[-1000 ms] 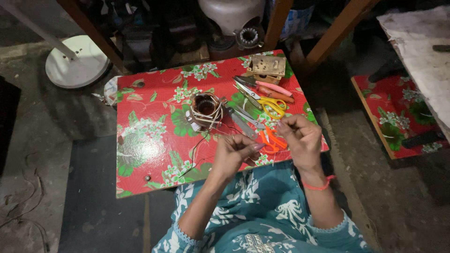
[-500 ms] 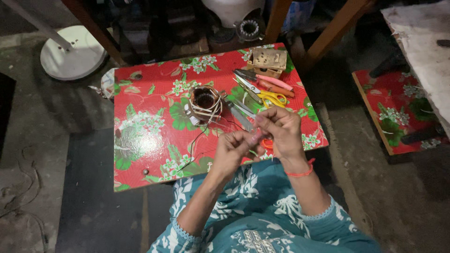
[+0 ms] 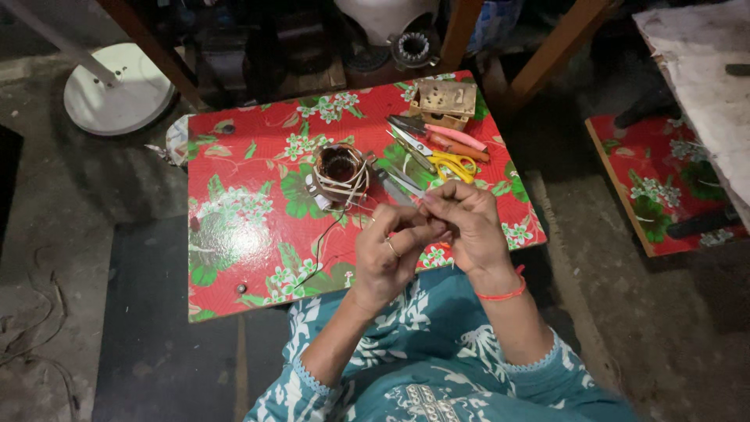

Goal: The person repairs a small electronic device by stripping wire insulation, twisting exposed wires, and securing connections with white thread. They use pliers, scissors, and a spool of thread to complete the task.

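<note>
My left hand (image 3: 388, 252) and my right hand (image 3: 464, 227) are pressed together over the near edge of a low table (image 3: 242, 242) covered in red floral cloth. Their fingertips pinch thin wire ends that run back to a copper coil winding (image 3: 339, 175) standing near the table's middle. A loose dark wire (image 3: 322, 246) trails from the coil toward the table's front. What exactly sits between the fingertips is too small to tell apart from the wire.
Yellow-handled scissors (image 3: 447, 162), pink and orange tools (image 3: 459, 141) and a small wooden block (image 3: 443, 101) lie at the table's far right. A white round fan base (image 3: 117, 98) stands on the floor at back left. A second red floral board (image 3: 656, 184) lies right.
My hands have drawn closer together and shifted left, covering the orange-handled tool that showed in front of them. The view has also moved in.
</note>
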